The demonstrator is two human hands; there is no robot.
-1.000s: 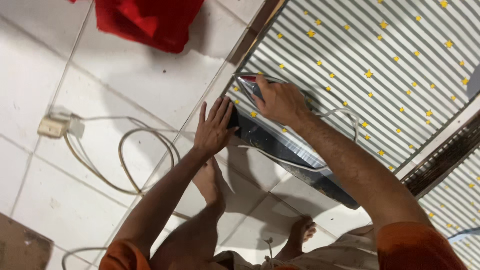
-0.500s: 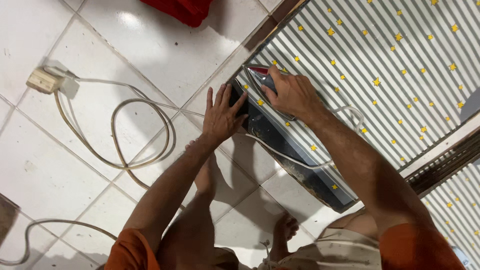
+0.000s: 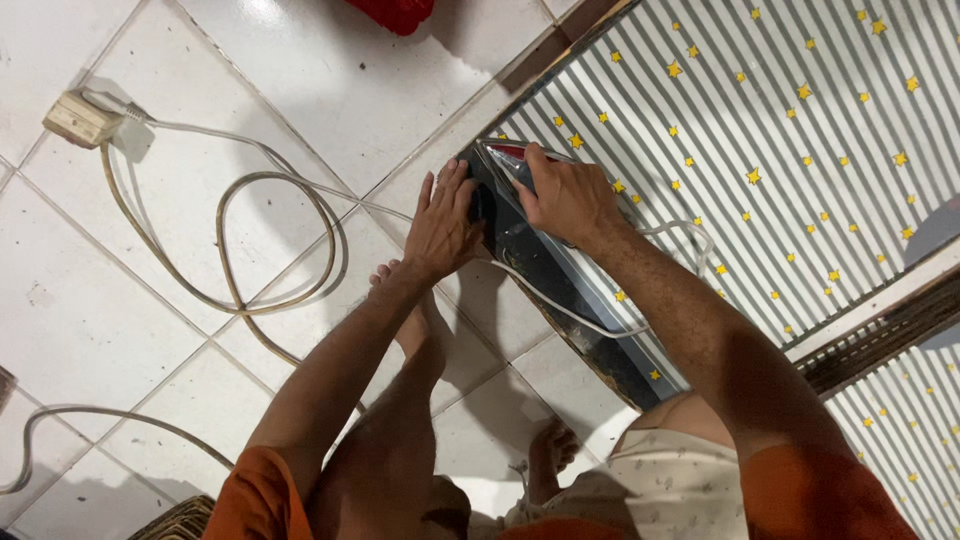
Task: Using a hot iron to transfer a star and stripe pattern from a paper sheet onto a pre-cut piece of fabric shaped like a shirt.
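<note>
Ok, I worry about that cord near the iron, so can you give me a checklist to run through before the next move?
1. Right hand on the iron: ok.
2. Left hand flat against the iron's side: ok.
3. White cord free of the iron: not ok, it trails beside the iron, under the right forearm.
4. Plug seated in the socket block: ok.
5. Iron hot: cannot tell.
6. Striped star cloth smooth: ok.

- The red cloth (image 3: pixel 392 12) has slid almost out past the top edge of the frame.
- The wall plug block (image 3: pixel 82 117) has climbed to the upper left.
- More looped cable (image 3: pixel 225 240) shows at centre left.
</note>
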